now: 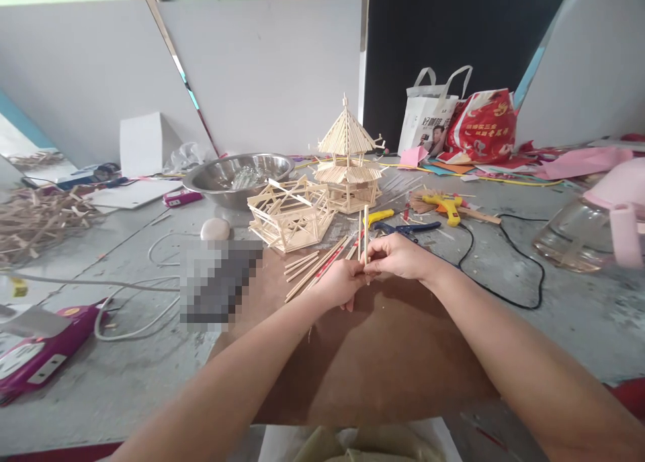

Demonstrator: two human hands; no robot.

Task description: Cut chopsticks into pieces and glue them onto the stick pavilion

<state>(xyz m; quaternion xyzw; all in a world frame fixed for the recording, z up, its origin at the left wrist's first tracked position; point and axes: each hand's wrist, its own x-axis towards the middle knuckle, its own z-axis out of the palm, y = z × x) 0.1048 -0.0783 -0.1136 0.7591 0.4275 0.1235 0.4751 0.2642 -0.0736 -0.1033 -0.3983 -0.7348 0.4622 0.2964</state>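
Observation:
Over the brown board (pixel 383 354), my left hand (pixel 341 282) and my right hand (pixel 397 256) meet with their fingers closed. Two thin wooden sticks (pixel 366 228) stand upright side by side between them, their lower ends hidden by the fingers. Several loose wooden sticks (pixel 302 264) lie flat just left of my hands, beside a red strip (pixel 327 264) with markings. Behind the hands stands a pagoda model (pixel 347 156) built of sticks, with a pointed roof. An open stick frame (pixel 292 220) sits to its left.
A yellow hot glue gun (pixel 446 205) with a black cord and blue-handled pliers (pixel 410 227) lie right of centre. A steel bowl (pixel 222 188), a pile of sticks (pixel 40 227), a purple power strip (pixel 50 348) and a pixelated dark object (pixel 216 284) are leftward. A pink-lidded jug (pixel 574 237) stands right.

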